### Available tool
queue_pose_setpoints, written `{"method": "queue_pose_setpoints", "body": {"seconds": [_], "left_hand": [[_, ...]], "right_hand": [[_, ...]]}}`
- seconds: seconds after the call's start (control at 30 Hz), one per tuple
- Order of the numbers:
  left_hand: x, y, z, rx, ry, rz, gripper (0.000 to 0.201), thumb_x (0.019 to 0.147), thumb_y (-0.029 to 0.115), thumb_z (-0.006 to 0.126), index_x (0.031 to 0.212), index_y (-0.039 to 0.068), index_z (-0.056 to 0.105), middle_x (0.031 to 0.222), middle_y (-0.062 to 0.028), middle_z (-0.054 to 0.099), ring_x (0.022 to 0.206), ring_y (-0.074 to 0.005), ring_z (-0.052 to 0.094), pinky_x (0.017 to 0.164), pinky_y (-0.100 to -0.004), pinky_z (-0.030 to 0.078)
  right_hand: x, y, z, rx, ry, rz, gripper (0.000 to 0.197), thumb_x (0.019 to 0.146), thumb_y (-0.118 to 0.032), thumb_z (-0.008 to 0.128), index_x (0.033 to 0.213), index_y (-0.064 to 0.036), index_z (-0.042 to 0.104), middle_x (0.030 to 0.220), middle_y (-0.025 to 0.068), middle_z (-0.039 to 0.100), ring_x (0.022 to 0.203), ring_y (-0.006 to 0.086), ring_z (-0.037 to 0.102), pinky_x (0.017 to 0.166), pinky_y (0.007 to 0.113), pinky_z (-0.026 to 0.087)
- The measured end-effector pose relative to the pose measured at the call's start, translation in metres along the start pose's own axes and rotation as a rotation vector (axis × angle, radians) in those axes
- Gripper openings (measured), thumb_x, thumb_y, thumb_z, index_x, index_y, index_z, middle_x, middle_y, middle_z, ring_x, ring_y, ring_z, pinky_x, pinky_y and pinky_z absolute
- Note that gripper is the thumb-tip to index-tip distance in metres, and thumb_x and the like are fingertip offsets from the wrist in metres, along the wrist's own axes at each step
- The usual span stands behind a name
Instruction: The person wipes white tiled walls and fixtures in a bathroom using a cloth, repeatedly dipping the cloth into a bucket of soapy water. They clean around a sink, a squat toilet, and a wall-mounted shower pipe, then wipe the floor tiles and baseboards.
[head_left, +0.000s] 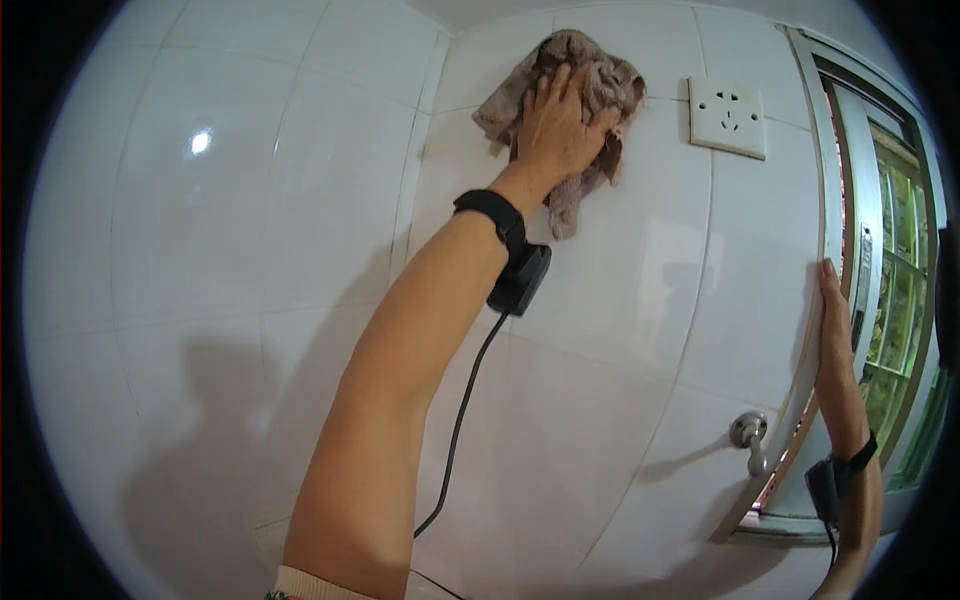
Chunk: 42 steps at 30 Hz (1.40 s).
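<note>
My left hand (555,125) is raised high and presses a crumpled brown cloth (600,75) flat against the white tiled wall (250,200). The cloth bunches above and to the right of my fingers, and a fold hangs down below the palm. A black wrist strap with a small box and a cable hangs from that forearm. My right hand (835,335) rests with fingers straight along the white window frame (815,180) at the right, holding nothing. It wears a black wrist strap too.
A white wall socket (728,116) sits to the right of the cloth. A metal tap fitting (750,435) sticks out of the wall low down, near the window frame. The wall corner runs up just left of the cloth. Window glass shows greenery outside.
</note>
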<state>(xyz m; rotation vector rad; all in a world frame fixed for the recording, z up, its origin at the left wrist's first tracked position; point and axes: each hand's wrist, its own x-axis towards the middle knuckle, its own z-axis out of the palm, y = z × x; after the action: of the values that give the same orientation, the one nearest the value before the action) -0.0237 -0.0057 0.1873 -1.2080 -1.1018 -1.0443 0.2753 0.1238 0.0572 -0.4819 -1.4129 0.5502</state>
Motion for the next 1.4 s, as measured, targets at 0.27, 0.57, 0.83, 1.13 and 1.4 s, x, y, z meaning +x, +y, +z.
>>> {"method": "queue_pose_setpoints", "body": {"seconds": [0.27, 0.57, 0.83, 1.13, 1.4], "left_hand": [[0.085, -0.030, 0.002, 0.048, -0.037, 0.074, 0.074, 0.076, 0.055, 0.040, 0.130, 0.007, 0.024, 0.135, -0.0135, 0.024, 0.124, -0.0306, 0.024, 0.103, -0.0390, 0.017], [0.107, -0.080, -0.015, 0.217, -0.013, 0.182, 0.072, 0.078, 0.058, 0.038, 0.128, 0.007, 0.031, 0.131, -0.0132, 0.033, 0.120, -0.0287, 0.031, 0.099, -0.0345, 0.026], [0.122, -0.111, -0.033, 0.259, -0.156, 0.296, 0.069, 0.077, 0.058, 0.039, 0.127, 0.010, 0.032, 0.125, -0.0134, 0.040, 0.115, -0.0289, 0.038, 0.096, -0.0349, 0.031], [0.099, -0.146, -0.074, 0.591, -0.075, 0.192, 0.062, 0.080, 0.052, 0.039, 0.124, 0.007, 0.035, 0.120, -0.0097, 0.046, 0.111, -0.0239, 0.042, 0.095, -0.0358, 0.031], [0.085, -0.156, -0.073, 0.910, -0.138, 0.089, 0.052, 0.086, 0.040, 0.029, 0.116, 0.000, 0.042, 0.116, -0.0168, 0.047, 0.110, -0.0327, 0.040, 0.095, -0.0424, 0.026]], "right_hand": [[0.005, 0.012, -0.013, 0.103, 0.003, 0.090, 0.062, 0.078, -0.056, 0.042, 0.112, -0.0046, 0.044, 0.090, 0.0067, 0.049, 0.083, 0.0157, 0.047, 0.074, 0.029, 0.037], [0.002, 0.026, -0.012, 0.111, 0.046, 0.096, 0.067, 0.076, -0.059, 0.042, 0.118, -0.0059, 0.041, 0.104, 0.0113, 0.043, 0.096, 0.0192, 0.040, 0.084, 0.032, 0.031], [-0.005, 0.034, -0.022, -0.031, 0.139, 0.038, 0.077, 0.076, -0.061, 0.038, 0.125, -0.0023, 0.032, 0.116, 0.0175, 0.036, 0.108, 0.0249, 0.034, 0.091, 0.038, 0.025], [-0.010, 0.025, -0.022, -0.109, 0.169, 0.137, 0.090, 0.069, -0.068, 0.038, 0.129, -0.0031, 0.023, 0.117, 0.0210, 0.033, 0.107, 0.0309, 0.033, 0.089, 0.042, 0.025], [-0.002, 0.063, -0.043, -0.163, 0.110, -0.095, 0.067, 0.080, -0.056, 0.033, 0.130, -0.0114, 0.029, 0.130, 0.0132, 0.029, 0.121, 0.0237, 0.026, 0.099, 0.037, 0.020]]}}
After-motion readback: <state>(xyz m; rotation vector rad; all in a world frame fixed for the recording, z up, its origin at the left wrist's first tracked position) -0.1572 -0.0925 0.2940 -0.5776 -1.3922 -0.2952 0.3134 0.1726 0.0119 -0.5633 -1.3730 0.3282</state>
